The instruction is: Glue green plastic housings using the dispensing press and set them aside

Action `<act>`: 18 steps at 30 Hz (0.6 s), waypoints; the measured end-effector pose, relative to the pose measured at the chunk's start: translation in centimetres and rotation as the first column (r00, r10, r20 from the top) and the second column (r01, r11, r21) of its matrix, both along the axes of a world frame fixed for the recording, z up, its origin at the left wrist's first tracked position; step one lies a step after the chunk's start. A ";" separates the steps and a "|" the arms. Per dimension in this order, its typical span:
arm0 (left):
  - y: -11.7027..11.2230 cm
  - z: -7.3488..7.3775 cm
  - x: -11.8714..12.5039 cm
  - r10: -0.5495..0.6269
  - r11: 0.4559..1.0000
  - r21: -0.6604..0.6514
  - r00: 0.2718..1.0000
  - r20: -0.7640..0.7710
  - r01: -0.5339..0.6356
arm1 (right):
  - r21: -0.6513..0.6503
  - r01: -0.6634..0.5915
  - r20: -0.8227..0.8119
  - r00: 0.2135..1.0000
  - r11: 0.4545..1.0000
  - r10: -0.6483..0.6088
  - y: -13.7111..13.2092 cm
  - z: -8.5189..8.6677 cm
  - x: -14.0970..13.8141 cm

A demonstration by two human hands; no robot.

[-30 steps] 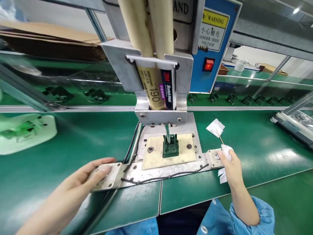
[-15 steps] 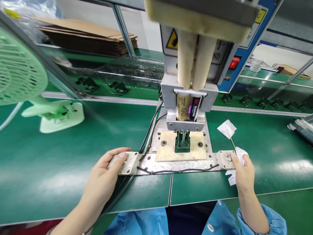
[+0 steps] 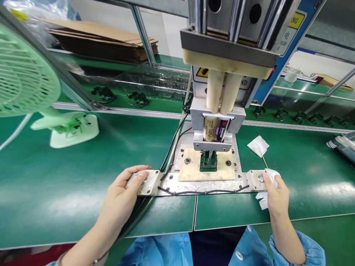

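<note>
My left hand is closed around the left button box of a metal base, thumb on its top, where any button is hidden. At the other end, my right hand grips the outer edge of the right button box, its thumb beside a round silver button. A white wipe lies against these fingers. Between the hands, a dark green part sits on a cream fixture plate, under the nozzle of a twin-tube adhesive cartridge. A press block bears on two cream plungers.
A green fan stands at left. Right of the fixture, a thin stick lies over a white paper piece. Black cables run along the base's left side. Several dark parts line the back shelf, below stacked cardboard.
The press block has come down, and its steel rods now show above it. My view has shifted slightly. Both hands keep their hold on the button boxes.
</note>
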State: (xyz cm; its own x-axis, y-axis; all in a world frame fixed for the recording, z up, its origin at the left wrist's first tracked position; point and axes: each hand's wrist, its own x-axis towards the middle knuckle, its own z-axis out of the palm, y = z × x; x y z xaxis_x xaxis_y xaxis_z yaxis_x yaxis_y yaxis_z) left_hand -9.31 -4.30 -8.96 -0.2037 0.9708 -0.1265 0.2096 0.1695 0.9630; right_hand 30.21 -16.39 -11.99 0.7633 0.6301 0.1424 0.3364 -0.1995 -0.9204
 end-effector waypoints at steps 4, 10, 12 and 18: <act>-0.1 0.1 0.0 0.005 1.000 -0.006 1.000 -0.003 -0.005 | 0.014 0.004 -0.024 1.000 1.000 -0.004 -0.1 -0.1 0.1; 0.0 0.2 -0.1 -0.008 1.000 0.006 1.000 -0.001 0.008 | 0.008 -0.007 -0.035 0.999 1.000 0.007 -0.3 -0.6 0.4; 0.0 0.2 -0.1 -0.006 1.000 0.006 1.000 -0.012 0.006 | -0.003 -0.007 -0.041 0.999 1.000 0.007 -0.3 -0.7 0.4; -0.1 0.1 0.0 0.002 1.000 0.008 1.000 -0.010 -0.002 | -0.019 0.004 -0.047 0.999 1.000 -0.005 -0.3 -0.4 0.3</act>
